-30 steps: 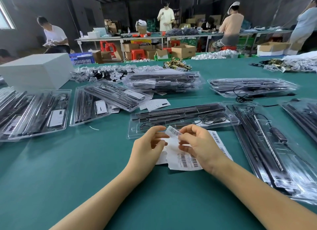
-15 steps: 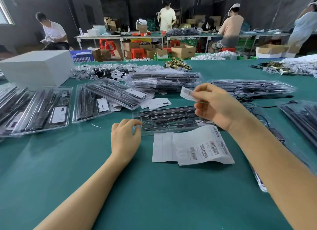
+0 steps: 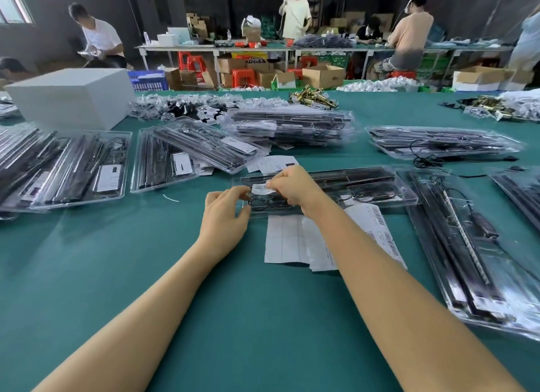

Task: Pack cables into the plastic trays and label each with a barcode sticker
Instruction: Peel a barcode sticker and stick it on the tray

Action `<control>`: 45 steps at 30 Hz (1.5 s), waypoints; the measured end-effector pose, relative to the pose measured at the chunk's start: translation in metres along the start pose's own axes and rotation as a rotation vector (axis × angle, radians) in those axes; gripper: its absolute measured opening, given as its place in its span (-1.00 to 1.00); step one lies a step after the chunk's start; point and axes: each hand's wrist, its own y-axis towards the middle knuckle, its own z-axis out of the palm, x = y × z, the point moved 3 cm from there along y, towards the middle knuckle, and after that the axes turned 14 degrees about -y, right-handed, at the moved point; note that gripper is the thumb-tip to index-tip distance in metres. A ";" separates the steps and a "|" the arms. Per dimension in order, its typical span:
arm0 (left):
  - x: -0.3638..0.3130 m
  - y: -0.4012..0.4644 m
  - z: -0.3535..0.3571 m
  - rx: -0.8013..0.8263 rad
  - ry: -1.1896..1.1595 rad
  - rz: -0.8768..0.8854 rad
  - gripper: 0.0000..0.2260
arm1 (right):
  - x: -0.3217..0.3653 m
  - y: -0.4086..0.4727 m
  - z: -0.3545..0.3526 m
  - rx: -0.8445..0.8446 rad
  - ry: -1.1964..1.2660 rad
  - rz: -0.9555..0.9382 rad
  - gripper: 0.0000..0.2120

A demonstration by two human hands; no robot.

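A clear plastic tray (image 3: 365, 187) with black cables lies across the green table in front of me. My right hand (image 3: 295, 187) pinches a small white barcode sticker (image 3: 261, 188) over the tray's left end. My left hand (image 3: 226, 213) grips the tray's left edge, fingers curled around it. The white sticker backing sheet (image 3: 292, 239) with more barcodes lies just below the tray, partly under my right forearm.
Filled trays lie to the left (image 3: 64, 169), in a stack behind (image 3: 292, 126), and to the right (image 3: 467, 245). A white box (image 3: 70, 96) stands at the far left. Loose paper slips (image 3: 271, 164) sit behind the tray. People work at the back tables.
My right hand has brought the sticker down and leftwards onto the tray's left end. My left hand has moved right and taken hold of the tray's edge.
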 end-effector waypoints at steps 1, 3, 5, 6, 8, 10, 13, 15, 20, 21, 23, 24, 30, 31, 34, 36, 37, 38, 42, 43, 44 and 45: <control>0.000 0.000 0.000 0.006 -0.006 -0.002 -0.69 | -0.003 0.000 0.001 -0.018 -0.022 -0.011 -0.92; -0.001 0.000 0.001 0.021 0.001 0.008 -0.68 | -0.008 0.000 0.002 -0.038 -0.058 -0.021 -0.87; -0.001 -0.001 0.002 0.035 0.041 0.016 -0.71 | -0.010 0.000 0.002 -0.035 -0.096 -0.023 -0.79; -0.001 -0.001 0.002 0.039 0.060 0.012 -0.72 | -0.009 0.000 0.003 -0.028 -0.115 -0.028 -0.79; -0.001 -0.002 0.002 0.042 0.073 -0.007 -0.72 | -0.008 0.000 0.003 -0.024 -0.157 -0.040 -0.80; 0.000 -0.001 0.002 0.038 0.070 -0.021 -0.72 | -0.008 0.001 0.003 -0.021 -0.176 -0.042 -0.79; 0.000 -0.002 0.002 0.049 0.074 -0.025 -0.71 | -0.008 0.000 0.003 -0.007 -0.173 -0.045 -0.79; 0.001 -0.002 0.002 0.055 0.071 -0.030 -0.71 | -0.008 0.000 0.003 -0.006 -0.198 -0.051 -0.80; 0.001 -0.002 0.003 0.066 0.075 -0.036 -0.70 | -0.007 -0.001 0.003 0.007 -0.250 -0.077 -0.87; 0.001 -0.002 0.003 0.069 0.077 -0.035 -0.70 | -0.007 0.000 0.003 0.003 -0.258 -0.079 -0.85; 0.001 -0.001 0.004 0.073 0.083 -0.031 -0.69 | -0.008 0.001 0.004 0.000 -0.268 -0.080 -0.85; 0.001 -0.001 0.004 0.075 0.088 -0.028 -0.68 | -0.008 0.001 0.004 0.002 -0.272 -0.080 -0.88; 0.001 -0.002 0.006 0.097 0.138 0.001 -0.69 | -0.008 0.003 0.007 -0.029 -0.389 -0.105 -0.91; 0.001 -0.002 0.006 0.100 0.147 0.003 -0.69 | -0.007 0.004 0.009 -0.047 -0.441 -0.116 -0.91; 0.001 -0.002 0.007 0.114 0.192 0.017 -0.67 | -0.007 0.002 0.015 -0.161 -0.592 -0.167 -0.96; 0.000 -0.003 0.008 0.135 0.226 0.034 -0.65 | -0.010 -0.001 0.018 -0.285 -0.642 -0.211 -0.95; -0.001 -0.004 0.009 0.141 0.237 0.042 -0.64 | -0.013 -0.003 0.018 -0.343 -0.657 -0.216 -0.90; -0.002 -0.004 0.009 0.144 0.244 0.047 -0.64 | -0.016 -0.004 0.018 -0.392 -0.670 -0.202 -0.84; -0.001 -0.004 0.012 0.153 0.299 0.057 -0.61 | -0.024 -0.008 0.020 -0.537 -0.734 -0.124 -0.64; -0.001 -0.004 0.013 0.172 0.333 0.059 -0.59 | -0.022 -0.009 0.021 -0.563 -0.775 -0.126 -0.58; -0.001 -0.005 0.015 0.192 0.370 0.057 -0.58 | -0.020 -0.009 0.023 -0.582 -0.825 -0.140 -0.53; -0.001 -0.005 0.016 0.212 0.399 0.049 -0.58 | -0.018 -0.010 0.025 -0.588 -0.869 -0.155 -0.49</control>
